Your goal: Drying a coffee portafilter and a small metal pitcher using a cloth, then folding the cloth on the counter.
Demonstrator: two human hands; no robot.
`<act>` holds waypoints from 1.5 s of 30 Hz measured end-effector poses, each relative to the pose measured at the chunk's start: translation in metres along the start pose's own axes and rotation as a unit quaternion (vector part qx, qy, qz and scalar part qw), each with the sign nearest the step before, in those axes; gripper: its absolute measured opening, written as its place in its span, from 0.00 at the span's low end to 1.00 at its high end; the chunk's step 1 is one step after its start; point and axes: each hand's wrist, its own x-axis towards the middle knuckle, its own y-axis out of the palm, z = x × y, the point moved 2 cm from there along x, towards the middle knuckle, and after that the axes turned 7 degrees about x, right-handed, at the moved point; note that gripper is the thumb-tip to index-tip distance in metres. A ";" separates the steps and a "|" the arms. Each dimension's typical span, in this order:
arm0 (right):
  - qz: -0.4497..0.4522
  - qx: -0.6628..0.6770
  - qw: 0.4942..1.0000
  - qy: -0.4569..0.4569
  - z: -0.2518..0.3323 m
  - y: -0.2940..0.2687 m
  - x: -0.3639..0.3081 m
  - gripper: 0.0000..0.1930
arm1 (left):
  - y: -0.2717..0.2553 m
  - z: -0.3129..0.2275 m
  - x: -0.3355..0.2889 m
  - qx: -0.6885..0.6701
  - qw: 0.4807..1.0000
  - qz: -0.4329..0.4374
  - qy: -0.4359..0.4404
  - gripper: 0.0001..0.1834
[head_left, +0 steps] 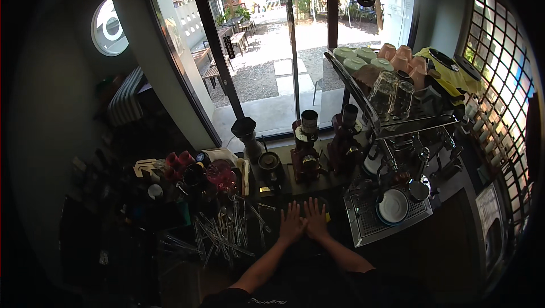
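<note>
My left hand (291, 224) and my right hand (315, 220) are stretched out side by side over the dark counter, fingers spread and palms down. Their thumbs meet or nearly meet in the middle. Neither hand holds anything. Just beyond the fingertips stand a dark red coffee grinder (305, 157) and, farther right, a second dark red grinder (344, 148). To the left of my left hand lies a heap of thin, shiny spoons or stirrers (224, 231). On the right, the espresso machine's drip tray (360, 226) carries a white saucer or plate (393, 206).
Upside-down glasses (383, 92), green cups (363, 54) and pink cups (402, 53) crowd the espresso machine's top. A grinder with a dark hopper (244, 128) stands at the back left. Pink and red cups (180, 161) fill the left side. Glass doors (261, 53) close off the far side.
</note>
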 end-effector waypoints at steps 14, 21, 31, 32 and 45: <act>0.023 0.049 0.998 -0.044 0.015 -0.025 -0.089 0.43 | -0.012 -0.028 -0.080 -0.024 0.998 0.012 0.049 0.50; 0.077 0.047 0.994 -0.063 0.016 -0.036 -0.129 0.44 | -0.015 -0.027 -0.115 -0.011 0.994 0.073 0.086 0.48; 0.151 0.063 0.986 -0.023 0.017 -0.037 -0.154 0.45 | -0.022 -0.028 -0.142 -0.049 0.982 0.151 0.101 0.47; 0.156 0.070 0.985 -0.018 0.018 -0.037 -0.153 0.45 | -0.023 -0.027 -0.141 -0.049 0.981 0.157 0.100 0.47; 0.123 0.005 0.991 -0.054 0.016 -0.032 -0.137 0.48 | -0.016 -0.024 -0.121 -0.044 0.988 0.119 0.092 0.47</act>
